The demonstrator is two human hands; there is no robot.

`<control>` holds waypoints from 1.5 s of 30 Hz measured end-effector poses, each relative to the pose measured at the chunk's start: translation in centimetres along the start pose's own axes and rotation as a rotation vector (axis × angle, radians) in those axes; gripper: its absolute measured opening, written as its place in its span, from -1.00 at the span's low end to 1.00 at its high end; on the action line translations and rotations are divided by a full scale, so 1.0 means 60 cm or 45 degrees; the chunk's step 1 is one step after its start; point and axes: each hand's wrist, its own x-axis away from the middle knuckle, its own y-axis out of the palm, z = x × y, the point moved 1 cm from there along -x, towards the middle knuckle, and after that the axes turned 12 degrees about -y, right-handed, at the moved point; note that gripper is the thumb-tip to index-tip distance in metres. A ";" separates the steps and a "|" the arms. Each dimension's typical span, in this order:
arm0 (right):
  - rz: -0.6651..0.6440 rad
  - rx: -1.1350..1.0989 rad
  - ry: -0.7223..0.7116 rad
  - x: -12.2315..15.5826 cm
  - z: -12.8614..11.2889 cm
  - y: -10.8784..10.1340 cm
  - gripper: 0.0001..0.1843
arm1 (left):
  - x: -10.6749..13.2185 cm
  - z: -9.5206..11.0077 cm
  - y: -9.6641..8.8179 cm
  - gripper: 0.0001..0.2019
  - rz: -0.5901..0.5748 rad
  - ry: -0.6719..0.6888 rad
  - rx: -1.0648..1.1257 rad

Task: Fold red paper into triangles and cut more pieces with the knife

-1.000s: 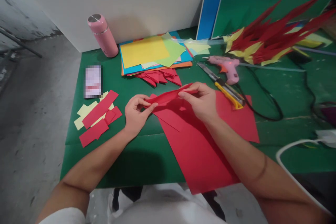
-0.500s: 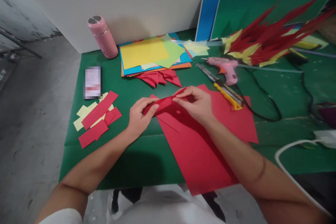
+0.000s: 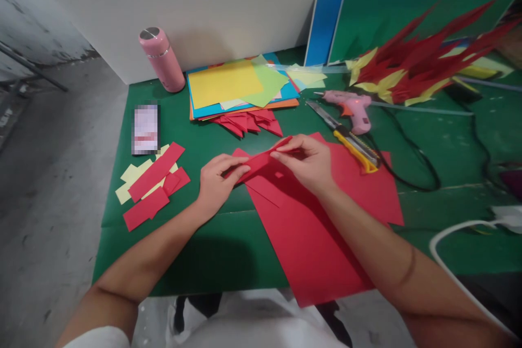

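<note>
The green table (image 3: 183, 250) was covered toward its front edge by a large red sheet (image 3: 310, 239), which hung a little over that edge. A utility knife (image 3: 350, 144) lay at the sheet's far corner. Near the middle of the table, the left hand (image 3: 216, 182) was closed on the left tip of a folded red strip (image 3: 261, 162), and the right hand (image 3: 312, 166) pinched its other end. The strip seemed to be doubled along its length, though blur left this uncertain. For a clean crease, the edges should be kept aligned and the fold pressed evenly from end to end.
</note>
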 end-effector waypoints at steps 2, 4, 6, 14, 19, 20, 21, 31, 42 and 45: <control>0.007 0.001 0.003 0.000 0.001 0.001 -0.76 | 0.000 0.000 0.000 -0.91 -0.007 0.007 0.007; 0.021 -0.009 0.004 -0.001 0.001 0.001 -0.76 | 0.000 0.001 0.001 -0.92 -0.007 0.004 0.015; 0.037 -0.016 0.001 -0.001 0.001 0.001 -0.78 | 0.000 0.002 0.001 -0.93 -0.003 0.000 0.011; 0.040 0.023 0.015 -0.002 -0.002 0.001 -0.81 | 0.000 -0.001 0.001 -0.90 -0.031 -0.018 -0.036; 0.042 -0.020 -0.010 -0.002 -0.001 0.003 -0.79 | 0.001 -0.002 0.005 -0.90 -0.024 -0.021 -0.011; 0.048 -0.046 -0.012 -0.002 0.000 0.004 -0.78 | 0.002 -0.002 0.006 -0.90 -0.025 -0.018 -0.002; 0.050 -0.085 -0.008 -0.003 0.000 0.004 -0.75 | 0.002 -0.002 0.007 -0.89 -0.027 -0.013 0.008; 0.059 -0.236 0.220 -0.004 0.007 0.004 -0.67 | 0.006 0.002 0.011 -0.95 -0.079 0.008 0.089; 0.080 -0.333 0.349 -0.003 0.005 0.006 -0.55 | 0.008 -0.003 0.010 -0.75 -0.296 0.298 -0.064; 0.072 -0.359 0.370 -0.002 0.005 0.007 -0.55 | 0.008 -0.002 0.010 -0.72 -0.334 0.303 -0.070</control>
